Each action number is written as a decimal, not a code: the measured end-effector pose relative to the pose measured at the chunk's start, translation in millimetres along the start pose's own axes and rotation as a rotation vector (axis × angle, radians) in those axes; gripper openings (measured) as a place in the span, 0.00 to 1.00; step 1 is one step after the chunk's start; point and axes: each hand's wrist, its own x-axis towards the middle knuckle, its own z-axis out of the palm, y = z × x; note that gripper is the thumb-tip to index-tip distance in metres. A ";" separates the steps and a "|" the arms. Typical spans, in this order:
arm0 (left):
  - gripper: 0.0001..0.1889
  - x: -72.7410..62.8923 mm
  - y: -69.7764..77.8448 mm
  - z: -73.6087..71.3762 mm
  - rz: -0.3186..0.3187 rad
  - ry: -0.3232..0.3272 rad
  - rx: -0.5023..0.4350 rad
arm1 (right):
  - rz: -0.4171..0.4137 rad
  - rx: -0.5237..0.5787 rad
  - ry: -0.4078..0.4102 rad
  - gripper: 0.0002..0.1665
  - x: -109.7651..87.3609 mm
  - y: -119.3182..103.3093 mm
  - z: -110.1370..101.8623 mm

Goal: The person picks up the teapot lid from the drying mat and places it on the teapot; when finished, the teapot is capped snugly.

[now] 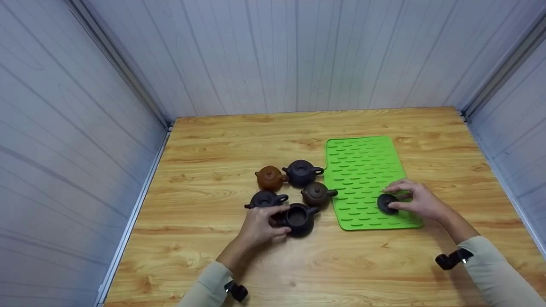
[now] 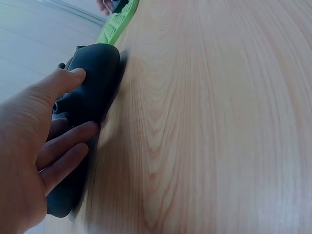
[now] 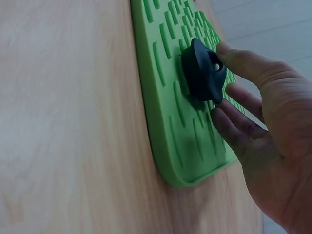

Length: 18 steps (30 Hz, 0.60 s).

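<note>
Near the front of the cluster, my left hand [image 1: 258,226] holds a lidless black teapot [image 1: 300,232] between thumb and fingers on its spout side. In the left wrist view, the thumb lies on the round body of the teapot [image 2: 100,63], with fingers below the spout. A black teapot lid [image 1: 384,204] rests knob up on the green mat [image 1: 358,170]. Over it, my right hand [image 1: 420,202] has its thumb at the lid and the other fingers spread around the rim. The right wrist view shows the lid [image 3: 200,73] sitting on the mat, fingertips close about it.
Several lidded teapots stand close behind and beside the lidless one: an orange-brown one [image 1: 269,183], a dark one [image 1: 303,175], a brown one [image 1: 316,196] and a black one [image 1: 262,199] partly covered by my left hand. White panel walls [image 1: 273,55] enclose the wooden table [image 1: 204,149].
</note>
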 end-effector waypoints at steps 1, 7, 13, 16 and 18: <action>0.29 0.1 0.1 -0.1 0.005 0.002 0.001 | 0.000 0.006 0.001 0.22 -0.6 1.0 0.3; 0.27 0.2 -1.1 0.9 0.031 0.020 -0.009 | 0.014 0.064 0.008 0.18 -1.9 4.9 2.0; 0.27 -1.0 -0.5 2.0 0.023 0.036 -0.005 | 0.017 0.045 0.008 0.14 -1.7 8.2 3.3; 0.27 -1.0 0.3 1.7 0.016 0.036 -0.009 | 0.006 0.028 0.017 0.12 -1.8 9.4 4.3; 0.27 -0.9 0.9 1.1 0.010 0.032 -0.016 | 0.000 0.018 0.020 0.11 -1.8 9.7 4.8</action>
